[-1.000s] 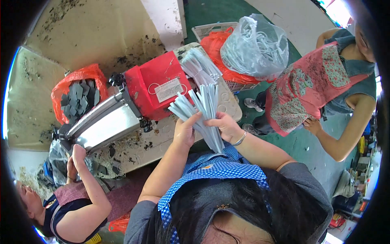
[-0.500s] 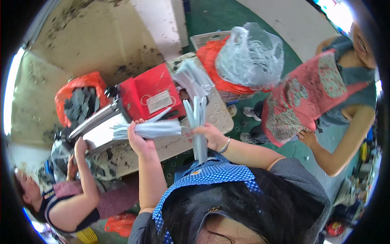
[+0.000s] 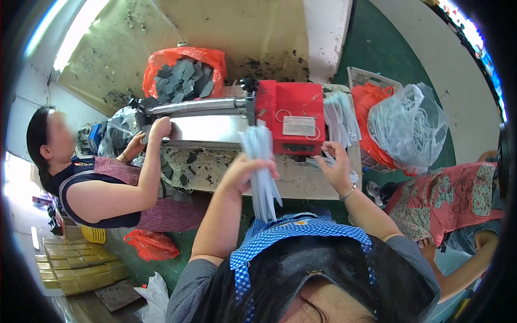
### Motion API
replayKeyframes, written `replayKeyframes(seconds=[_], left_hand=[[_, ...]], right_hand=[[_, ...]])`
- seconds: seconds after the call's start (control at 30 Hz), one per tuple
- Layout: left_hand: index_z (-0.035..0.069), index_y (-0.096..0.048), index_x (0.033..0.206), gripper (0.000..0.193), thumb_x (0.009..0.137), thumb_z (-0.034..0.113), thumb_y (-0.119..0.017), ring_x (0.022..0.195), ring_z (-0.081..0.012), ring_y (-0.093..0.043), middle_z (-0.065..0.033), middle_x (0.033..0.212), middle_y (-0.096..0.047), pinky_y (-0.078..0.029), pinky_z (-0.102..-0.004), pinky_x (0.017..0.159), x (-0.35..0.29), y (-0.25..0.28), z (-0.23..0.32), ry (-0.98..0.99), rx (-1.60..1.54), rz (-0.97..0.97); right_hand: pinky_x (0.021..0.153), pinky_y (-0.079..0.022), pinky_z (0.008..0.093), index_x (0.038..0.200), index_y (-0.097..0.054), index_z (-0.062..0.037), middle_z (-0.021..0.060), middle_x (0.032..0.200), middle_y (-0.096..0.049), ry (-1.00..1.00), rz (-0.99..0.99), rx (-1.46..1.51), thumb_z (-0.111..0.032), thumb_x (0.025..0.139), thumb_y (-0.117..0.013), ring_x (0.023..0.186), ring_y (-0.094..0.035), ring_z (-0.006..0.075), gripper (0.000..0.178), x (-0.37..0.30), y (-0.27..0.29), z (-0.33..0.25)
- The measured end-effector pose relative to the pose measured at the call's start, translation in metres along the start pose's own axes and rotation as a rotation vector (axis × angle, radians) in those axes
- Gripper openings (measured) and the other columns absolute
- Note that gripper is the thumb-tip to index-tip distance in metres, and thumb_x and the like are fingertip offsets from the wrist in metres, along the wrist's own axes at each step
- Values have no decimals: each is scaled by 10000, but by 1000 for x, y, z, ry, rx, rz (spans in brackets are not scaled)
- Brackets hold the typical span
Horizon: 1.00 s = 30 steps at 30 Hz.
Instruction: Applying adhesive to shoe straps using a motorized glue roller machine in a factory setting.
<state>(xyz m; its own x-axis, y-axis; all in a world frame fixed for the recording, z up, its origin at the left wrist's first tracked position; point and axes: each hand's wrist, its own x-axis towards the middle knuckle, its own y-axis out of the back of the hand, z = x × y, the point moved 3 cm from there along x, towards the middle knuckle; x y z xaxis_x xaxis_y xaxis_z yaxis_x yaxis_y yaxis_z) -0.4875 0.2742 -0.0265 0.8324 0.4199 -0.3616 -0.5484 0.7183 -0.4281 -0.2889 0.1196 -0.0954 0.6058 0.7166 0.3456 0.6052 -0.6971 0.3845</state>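
My left hand (image 3: 249,171) is closed around a bundle of thin white strips (image 3: 262,191), which stands nearly upright in front of my blue checked apron (image 3: 307,229). To the right, my right hand (image 3: 338,168) is over the table edge, its thumb and fingers curved and apart. Loose white strips (image 3: 319,161) lie beside and partly beneath it; the hand hides their middle. A further pile of white strips (image 3: 340,119) rests on the table, just beyond my right hand and beside the red machine (image 3: 293,107).
A co-worker (image 3: 113,188) at left has both hands by the machine's metal plate (image 3: 204,129). Behind it sits an orange bag of dark grey pieces (image 3: 186,79). A clear bag of white strips (image 3: 406,124) tops a crate at right. Another person in a pink apron (image 3: 441,202) stands there.
My view has turned left. Before, each hand had a bundle of strips; now my left hand has one upright, and my right hand has moved beside the machine with fingers apart.
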Motion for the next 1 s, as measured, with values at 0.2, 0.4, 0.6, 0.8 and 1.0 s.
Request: replayKeyframes(seconds=[0.2, 0.4, 0.6, 0.8, 1.0], left_hand=[[-9, -539, 1053, 359, 751, 166, -621, 829, -288, -627, -163, 909, -606, -507, -439, 764, 2, 3, -34, 296, -492, -381], [-19, -518, 1072, 388, 815, 253, -619, 752, -227, -633, -124, 879, -617, -536, -385, 699, 0, 95, 22, -23, -231, -120], [-24, -497, 948, 226, 829, 166, -527, 639, -199, -600, -94, 759, -576, -543, -351, 628, 36, 205, 48, 282, -882, -239], [31, -505, 971, 244, 815, 195, -597, 685, -262, -629, -132, 793, -619, -539, -448, 618, 89, 247, 57, 402, -981, -94], [-58, -442, 1144, 505, 854, 347, -526, 820, -262, -619, -167, 978, -589, -495, -459, 761, 88, 245, 72, 400, -1017, -190]], right_hand=[[670, -493, 286, 983, -536, -39, 103, 915, -589, -491, -584, 848, -105, 768, -679, 790, -585, 157, 267, 60, -102, -117], [571, -479, 265, 859, -545, -41, 56, 759, -577, -549, -542, 657, -133, 766, -693, 644, -554, 122, 197, 113, -218, -133], [734, -473, 324, 906, -577, -29, 110, 825, -616, 105, -234, -39, -316, 735, -711, 790, -594, 218, 360, 208, -295, -130], [918, -390, 375, 1067, -600, -55, 175, 1081, -597, -195, -874, -463, -506, 872, -401, 1044, -543, 311, 531, 254, -354, -86], [981, -337, 360, 1153, -567, -51, 173, 1210, -536, -288, -1001, -423, -521, 881, -353, 1150, -479, 321, 584, 276, -400, -62]])
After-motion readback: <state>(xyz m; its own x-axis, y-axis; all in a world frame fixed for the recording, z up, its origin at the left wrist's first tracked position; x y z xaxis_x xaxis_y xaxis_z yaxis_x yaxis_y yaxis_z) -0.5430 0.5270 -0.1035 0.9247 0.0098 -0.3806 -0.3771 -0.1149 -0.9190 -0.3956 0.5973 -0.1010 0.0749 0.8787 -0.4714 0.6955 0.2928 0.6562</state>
